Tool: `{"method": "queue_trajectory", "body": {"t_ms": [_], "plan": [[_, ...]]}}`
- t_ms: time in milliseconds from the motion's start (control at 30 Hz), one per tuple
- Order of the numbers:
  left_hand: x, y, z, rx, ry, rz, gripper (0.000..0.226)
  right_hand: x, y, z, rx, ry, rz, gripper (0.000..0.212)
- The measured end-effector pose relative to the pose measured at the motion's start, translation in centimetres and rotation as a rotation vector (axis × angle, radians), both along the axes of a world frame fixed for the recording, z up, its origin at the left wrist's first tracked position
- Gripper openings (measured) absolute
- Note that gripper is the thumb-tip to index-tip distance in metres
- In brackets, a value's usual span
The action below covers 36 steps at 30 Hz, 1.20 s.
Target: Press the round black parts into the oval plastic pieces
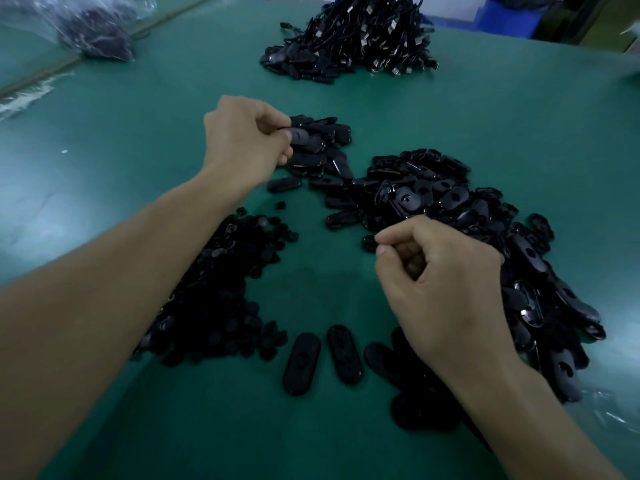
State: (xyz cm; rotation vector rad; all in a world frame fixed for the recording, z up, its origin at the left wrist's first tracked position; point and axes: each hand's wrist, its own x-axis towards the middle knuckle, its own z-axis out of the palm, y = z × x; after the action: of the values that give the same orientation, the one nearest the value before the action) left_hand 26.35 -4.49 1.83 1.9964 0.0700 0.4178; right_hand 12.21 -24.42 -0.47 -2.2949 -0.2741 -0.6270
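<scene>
My left hand (242, 140) reaches over a small heap of black oval pieces (320, 150) at the centre and pinches one oval piece (299, 133) between thumb and fingers. My right hand (440, 289) hovers in front of a large heap of oval pieces (485, 230) on the right, fingers curled, thumb against forefinger; nothing shows between them. A pile of round black parts (221, 285) lies under my left forearm. Three oval pieces (301, 363) lie in a row near the front.
A green table mat (346, 438) covers the work surface. At the back stands a heap of black cables with oval housings (356, 39). A clear plastic bag of dark parts (93, 32) lies at the back left. A blue crate (509, 15) is at the far right.
</scene>
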Motion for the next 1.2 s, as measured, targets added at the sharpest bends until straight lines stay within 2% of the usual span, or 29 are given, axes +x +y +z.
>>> {"method": "queue_trajectory", "body": {"t_ms": [100, 267, 367, 500, 600, 800, 967, 1067, 1200], "plan": [[1.3, -0.1, -0.6, 0.099, 0.039, 0.014, 0.01, 0.1, -0.2, -0.1, -0.002, 0.009, 0.003, 0.011], [1.1, -0.5, -0.6, 0.328, -0.04, 0.042, 0.022, 0.1, 0.0, -0.2, 0.004, 0.019, 0.017, 0.009], [-0.4, -1.3, -0.1, 0.418, -0.128, -0.105, 0.008, 0.0, 0.0, -0.1, 0.009, 0.015, 0.017, 0.009], [-1.4, -1.5, -0.3, 0.677, -0.071, -0.347, 0.02, 0.0, 0.1, -0.1, 0.007, 0.023, 0.017, 0.008], [-1.4, -1.2, -0.7, 0.829, -0.036, -0.38, 0.027, 0.0, 0.1, -0.1, 0.001, 0.028, 0.016, 0.008], [-1.2, -1.4, -1.2, 0.843, -0.134, -0.347, 0.019, 0.0, 0.1, -0.2, 0.005, 0.042, 0.023, 0.008], [-2.0, -1.7, -0.8, 0.806, -0.299, -0.194, 0.021, 0.0, 0.1, 0.0, 0.016, 0.027, 0.019, 0.009], [-3.8, -2.1, 0.4, 0.772, -0.397, -0.2, 0.02, -0.1, 0.3, 0.2, 0.055, -0.004, 0.015, 0.006], [-7.3, -2.5, 1.3, 0.786, -0.445, -0.372, 0.02, -0.1, 0.6, 0.7, 0.198, 0.034, -0.005, 0.031]]}}
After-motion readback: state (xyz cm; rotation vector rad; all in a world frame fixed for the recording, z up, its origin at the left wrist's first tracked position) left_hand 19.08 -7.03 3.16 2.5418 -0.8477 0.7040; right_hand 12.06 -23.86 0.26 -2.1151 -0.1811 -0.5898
